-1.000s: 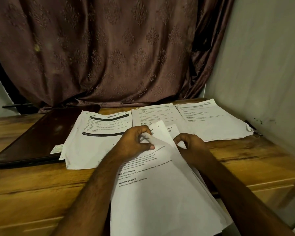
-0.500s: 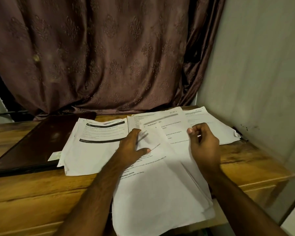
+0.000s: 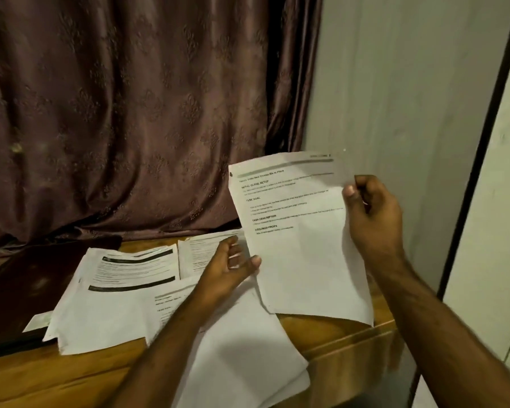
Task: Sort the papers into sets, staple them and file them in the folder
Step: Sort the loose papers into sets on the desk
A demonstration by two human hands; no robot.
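One limp sheet (image 3: 301, 245) pinched at right edge by right hand (image 3: 374, 213), left hand (image 3: 230, 266) open beside it; probably flimsy, best supported at both edges.

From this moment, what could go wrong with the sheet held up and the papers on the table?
1. The right hand pinches the lifted sheet only at its right edge, so it may bend or slip.
2. The loose stack under the left hand hangs over the front edge of the wooden table; sheets might slide off.
3. The pile with black bars overlaps the neighbouring page, so sets could get mixed.
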